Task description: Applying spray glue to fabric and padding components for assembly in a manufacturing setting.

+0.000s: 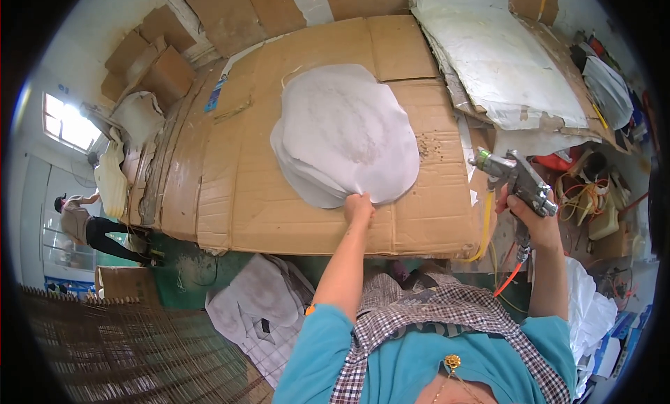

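A stack of pale grey, rounded fabric pieces (335,118) lies on the cardboard-covered table (244,222) before me. Darker, mottled marks spread over the middle of its top piece. My left hand (359,208) is closed on the near edge of the fabric, pinching it into creases. How many layers it grips cannot be seen. At the right, my right hand (534,219) is wrapped round a metal spray gun (516,177), held up beside the table's right edge. The gun's green-ringed nozzle points left, toward the fabric. An orange hose (508,280) runs down from its handle.
A white-covered board (502,62) stands at the back right. Tangled hoses and a jerrycan (606,219) sit below it. A yellow hose (485,226) hangs at the table corner. Quilted fabric (258,313) lies by my left side. Another person (87,222) stands at far left near cardboard boxes (164,76).
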Available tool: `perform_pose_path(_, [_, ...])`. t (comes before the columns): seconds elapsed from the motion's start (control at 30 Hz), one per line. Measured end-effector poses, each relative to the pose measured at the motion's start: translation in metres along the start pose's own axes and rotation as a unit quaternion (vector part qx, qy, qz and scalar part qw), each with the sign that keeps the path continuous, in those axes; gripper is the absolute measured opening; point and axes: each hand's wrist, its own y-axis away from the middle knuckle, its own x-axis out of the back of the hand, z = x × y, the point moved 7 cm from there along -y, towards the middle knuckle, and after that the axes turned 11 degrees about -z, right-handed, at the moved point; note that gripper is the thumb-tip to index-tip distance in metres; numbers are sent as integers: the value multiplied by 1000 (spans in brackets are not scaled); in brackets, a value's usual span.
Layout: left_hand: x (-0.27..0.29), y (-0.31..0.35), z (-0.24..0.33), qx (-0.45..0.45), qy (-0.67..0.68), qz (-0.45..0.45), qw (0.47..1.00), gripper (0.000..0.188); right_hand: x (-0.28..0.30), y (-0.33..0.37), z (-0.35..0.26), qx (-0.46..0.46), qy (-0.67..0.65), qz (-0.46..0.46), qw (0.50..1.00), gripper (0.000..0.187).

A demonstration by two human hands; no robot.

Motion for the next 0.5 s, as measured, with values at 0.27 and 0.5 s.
perform_pose_path(0.27, [27, 19, -27, -25, 242, -16, 970, 13, 25, 34, 1, -50, 55, 25, 997, 22])
perform_pose_path(0.5, [13, 22, -42, -53, 540, -71, 837, 21, 8, 25, 10, -28, -5, -43, 999, 49])
